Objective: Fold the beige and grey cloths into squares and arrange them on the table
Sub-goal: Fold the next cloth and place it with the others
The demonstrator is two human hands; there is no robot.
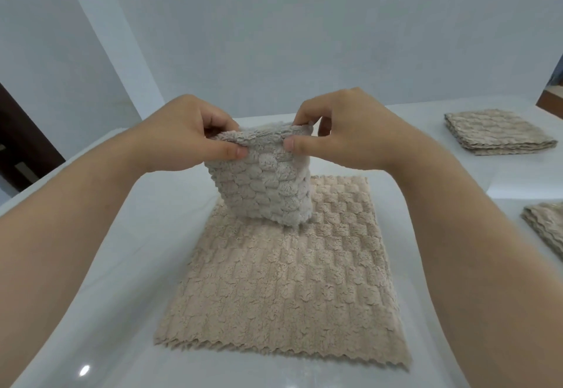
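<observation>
The grey cloth (262, 186) hangs at the centre of your view, already folded down to a small, thick square. You hold it up by its top edge. Your left grip (195, 135) pinches the top left corner between thumb and curled fingers, and your right grip (344, 132) pinches the top right corner the same way. Its bottom edge is at or just above the beige cloth (280, 281); you cannot tell from here whether they touch.

That beige cloth lies open and flat on the tabletop (122, 266), running from under the grey square toward 6 o'clock, its zigzag hem nearest you. It shows no fold yet.

At 2 o'clock, well apart, a far stack (496, 132) of folded cloths sits squared up. At 4 o'clock a near stack (545, 229) is cut off by the frame edge.

By the look of it, you are well into the task. The grey square seems to need only a last check of its edges and a place on the tabletop. The beige cloth needs all of its folding and then placing. Whether more cloths wait out of view cannot be told.
</observation>
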